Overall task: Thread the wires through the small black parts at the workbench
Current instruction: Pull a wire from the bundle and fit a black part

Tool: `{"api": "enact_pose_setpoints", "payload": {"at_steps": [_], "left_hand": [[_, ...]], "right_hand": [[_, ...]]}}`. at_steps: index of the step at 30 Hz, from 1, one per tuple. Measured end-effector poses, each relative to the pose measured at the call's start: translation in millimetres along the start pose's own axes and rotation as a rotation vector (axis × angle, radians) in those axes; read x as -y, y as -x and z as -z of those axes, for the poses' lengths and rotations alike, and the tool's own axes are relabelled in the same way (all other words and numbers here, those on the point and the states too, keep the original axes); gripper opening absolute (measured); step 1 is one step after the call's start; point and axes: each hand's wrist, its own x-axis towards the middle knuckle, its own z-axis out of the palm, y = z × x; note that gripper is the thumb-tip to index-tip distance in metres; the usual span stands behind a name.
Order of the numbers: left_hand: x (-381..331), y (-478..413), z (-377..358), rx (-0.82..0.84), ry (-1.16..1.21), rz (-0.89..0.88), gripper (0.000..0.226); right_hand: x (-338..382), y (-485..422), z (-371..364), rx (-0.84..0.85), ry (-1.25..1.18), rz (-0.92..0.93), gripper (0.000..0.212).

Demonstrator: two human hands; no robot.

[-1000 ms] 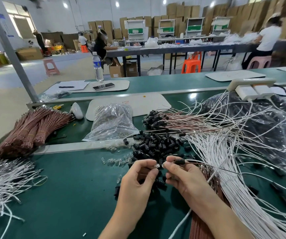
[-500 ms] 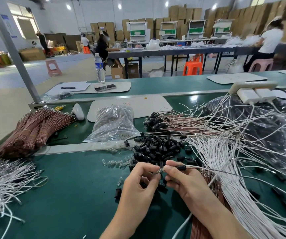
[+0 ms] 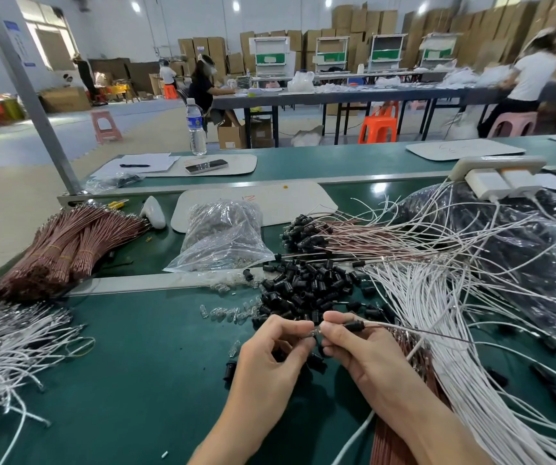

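Left hand point(image 3: 269, 357) pinches the tip of a wire point(image 3: 391, 326) between thumb and forefinger. Right hand point(image 3: 363, 354) pinches the same wire, touching a small black part point(image 3: 353, 325) sitting on it. Pile of black parts point(image 3: 303, 290) lies just behind, on green workbench point(image 3: 135, 380).

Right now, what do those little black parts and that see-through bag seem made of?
The little black parts look like moulded plastic, dull black with a faint sheen. The see-through bag seems thin plastic film: glossy, crinkled, catching highlights.
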Motion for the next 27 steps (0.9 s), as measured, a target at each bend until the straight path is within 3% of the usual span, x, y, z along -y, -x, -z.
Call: {"api": "enact_pose_setpoints", "payload": {"at_steps": [12,21,27], "left_hand": [[-1.9,1.3,-2.5,-0.024,0.047,-0.026,0.032],[2.0,2.3,-4.7,-0.048,-0.132,-0.118,0.023],[2.1,3.2,-4.8,-0.048,-0.106,-0.133,0.019]], "right_hand": [[1.0,2.3,-0.7,0.060,-0.051,-0.063,0.017],[1.3,0.0,2.9,0.063,-0.065,-0.050,0.020],[1.4,0.9,4.7,0.072,-0.065,-0.073,0.023]]}}
